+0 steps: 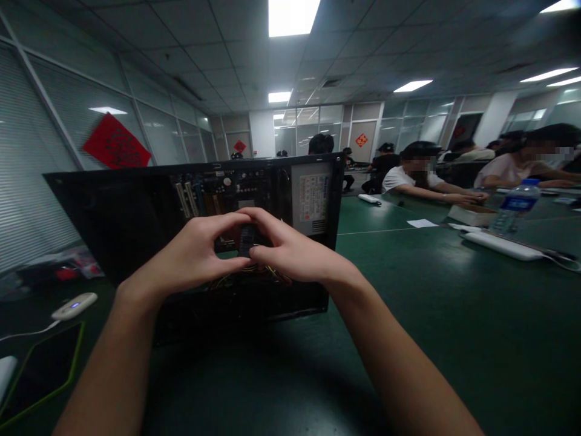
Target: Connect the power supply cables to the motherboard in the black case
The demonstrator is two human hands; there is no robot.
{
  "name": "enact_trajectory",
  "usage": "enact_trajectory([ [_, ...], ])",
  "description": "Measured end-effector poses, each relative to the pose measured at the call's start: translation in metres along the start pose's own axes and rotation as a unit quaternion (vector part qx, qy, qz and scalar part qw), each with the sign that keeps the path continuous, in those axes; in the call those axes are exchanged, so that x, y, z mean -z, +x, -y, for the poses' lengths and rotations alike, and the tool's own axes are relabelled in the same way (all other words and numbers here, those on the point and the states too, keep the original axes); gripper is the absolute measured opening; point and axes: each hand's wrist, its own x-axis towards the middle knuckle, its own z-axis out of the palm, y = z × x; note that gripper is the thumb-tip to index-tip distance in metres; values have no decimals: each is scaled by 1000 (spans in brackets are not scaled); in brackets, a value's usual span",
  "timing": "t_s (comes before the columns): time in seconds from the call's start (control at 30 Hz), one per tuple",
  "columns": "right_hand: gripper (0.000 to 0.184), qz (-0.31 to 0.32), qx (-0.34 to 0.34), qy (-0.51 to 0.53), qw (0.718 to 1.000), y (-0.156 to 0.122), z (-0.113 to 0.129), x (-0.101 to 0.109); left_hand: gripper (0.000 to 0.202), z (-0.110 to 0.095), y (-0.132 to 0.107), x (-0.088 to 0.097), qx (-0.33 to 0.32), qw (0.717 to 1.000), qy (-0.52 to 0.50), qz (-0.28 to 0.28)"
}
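While both hands, left hand (188, 251) and right hand (293, 248), clamp a dark ribbed part (246, 241) at the open computer case (131, 212) on the table (399, 327), uneven force might snag the nearby wires (273, 274).

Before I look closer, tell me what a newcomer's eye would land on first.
Probably the open black computer case, left of centre on the green table, where the left hand and right hand meet around a small dark part; how firmly each grips is unclear. Next might be the red paper decoration on the glass partition at upper left, then the blue-capped bottle at right.
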Motion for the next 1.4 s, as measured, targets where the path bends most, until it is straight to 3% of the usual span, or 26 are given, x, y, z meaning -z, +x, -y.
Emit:
enact_trajectory([
  [0.23,60,-5,-9,-12,1000,0,2,-3,62,3,-1,1,-10,1000,2,-6],
  [0.37,50,-10,-2,0,1000,-3,0,6,60,2,-1,4,-10,1000,-21,-7],
  [0.53,40,-78,25,-102,991,-6,-8,26,62,2,-2,6,-1,1000,-4,-3],
  [0.7,48,-110,143,-295,938,0,-25,29,65,7,-3,4,5,1000,1,-11],
  [0.87,42,-128,205,-413,878,5,-36,20,66,16,-6,2,-7,1000,4,-26],
  [0.97,39,-139,238,-462,843,5,-43,18,66,20,-6,1,-5,1000,6,-29],
  [1.1,32,-158,272,-482,818,7,-52,19,67,25,-4,0,-8,999,24,-44],
  [1.27,28,-172,291,-458,822,13,-57,14,62,38,-2,-4,-16,992,88,-85],
  [1.4,30,-158,207,-467,845,15,-57,5,38,50,0,-12,-68,980,155,-101],
])
